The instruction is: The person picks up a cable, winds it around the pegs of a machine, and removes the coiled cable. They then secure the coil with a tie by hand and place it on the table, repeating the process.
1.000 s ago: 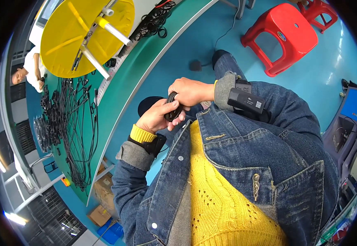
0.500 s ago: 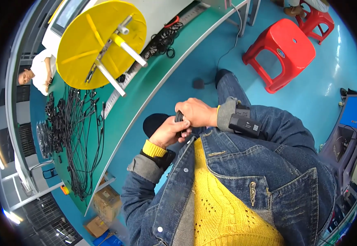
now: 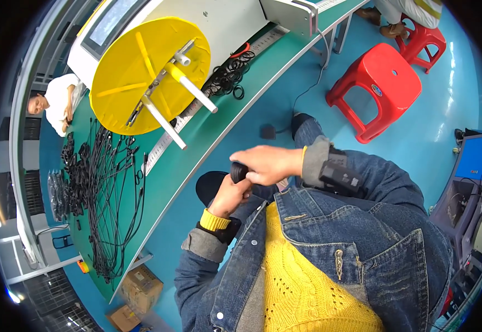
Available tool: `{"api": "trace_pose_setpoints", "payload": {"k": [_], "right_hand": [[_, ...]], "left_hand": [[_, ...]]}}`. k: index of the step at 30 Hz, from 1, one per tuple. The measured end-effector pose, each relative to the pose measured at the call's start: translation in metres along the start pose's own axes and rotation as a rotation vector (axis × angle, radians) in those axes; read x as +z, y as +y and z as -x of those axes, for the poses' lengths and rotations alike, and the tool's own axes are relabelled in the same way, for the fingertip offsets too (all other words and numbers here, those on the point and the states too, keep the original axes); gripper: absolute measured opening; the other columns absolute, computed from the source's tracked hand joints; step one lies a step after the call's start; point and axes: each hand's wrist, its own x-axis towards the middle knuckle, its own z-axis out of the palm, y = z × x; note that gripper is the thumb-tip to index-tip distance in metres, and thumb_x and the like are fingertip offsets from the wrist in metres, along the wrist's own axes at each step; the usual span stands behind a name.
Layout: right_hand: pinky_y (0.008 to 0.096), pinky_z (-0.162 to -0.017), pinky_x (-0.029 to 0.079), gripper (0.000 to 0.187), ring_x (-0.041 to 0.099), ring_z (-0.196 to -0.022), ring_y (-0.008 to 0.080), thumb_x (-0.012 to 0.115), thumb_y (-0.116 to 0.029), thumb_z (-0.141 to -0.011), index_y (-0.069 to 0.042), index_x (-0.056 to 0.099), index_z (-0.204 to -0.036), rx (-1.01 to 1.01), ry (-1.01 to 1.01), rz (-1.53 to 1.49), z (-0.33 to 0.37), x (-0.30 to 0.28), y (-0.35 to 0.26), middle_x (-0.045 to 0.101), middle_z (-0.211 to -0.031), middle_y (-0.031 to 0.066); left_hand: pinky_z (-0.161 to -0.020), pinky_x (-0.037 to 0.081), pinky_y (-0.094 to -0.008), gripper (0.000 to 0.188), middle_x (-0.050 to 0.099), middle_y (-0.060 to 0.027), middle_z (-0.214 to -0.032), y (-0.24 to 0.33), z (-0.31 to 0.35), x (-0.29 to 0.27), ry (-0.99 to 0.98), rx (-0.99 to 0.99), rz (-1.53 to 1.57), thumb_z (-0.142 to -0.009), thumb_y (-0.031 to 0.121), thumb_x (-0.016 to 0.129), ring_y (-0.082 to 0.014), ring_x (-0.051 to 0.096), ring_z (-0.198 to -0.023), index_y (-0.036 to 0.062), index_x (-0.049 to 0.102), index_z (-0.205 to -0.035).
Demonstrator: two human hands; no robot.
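Both hands are together in front of my lap, around a small black cable coil (image 3: pixel 239 172). My left hand (image 3: pixel 228 197) is closed round its lower side, with the thumb up against it. My right hand (image 3: pixel 268 164) lies over the coil from the right, its fingers along the far side and its thumb on the near side. The fingers hide much of the coil. On the green bench (image 3: pixel 196 141) to the left lie many loose black cables (image 3: pixel 113 205) with plugs at their ends.
A yellow disc with white pegs (image 3: pixel 136 77) overhangs the bench from a white machine (image 3: pixel 219 19). Beyond it lie several black rings (image 3: pixel 230 77) along a metal ruler. A red stool (image 3: pixel 384 83) stands right of my knee; cardboard boxes (image 3: pixel 141 288) sit below. Two other people are nearby.
My right hand has shifted its grip, its fingers now stretched further over the black coil. The coil has tilted, with its dark round side showing more. The whole view has shifted slightly.
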Motion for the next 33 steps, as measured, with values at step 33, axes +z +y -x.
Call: {"api": "trace_pose_setpoints", "payload": {"k": [33], "right_hand": [[0.0227,-0.055,0.045,0.013,0.056,-0.067,0.0092,0.055,-0.014,-0.086,-0.002,0.058,-0.085,0.251,-0.078,-1.222,-0.012,-0.041,-0.027,0.060,-0.080,0.0031]], "left_hand": [[-0.042,0.039,-0.0213,0.009,0.052,-0.0026,-0.070,0.042,0.009,-0.015,0.072,0.520,0.406,-0.085,0.012,0.055,-0.0084,0.047,-0.054,0.0045,0.051,-0.087]]}}
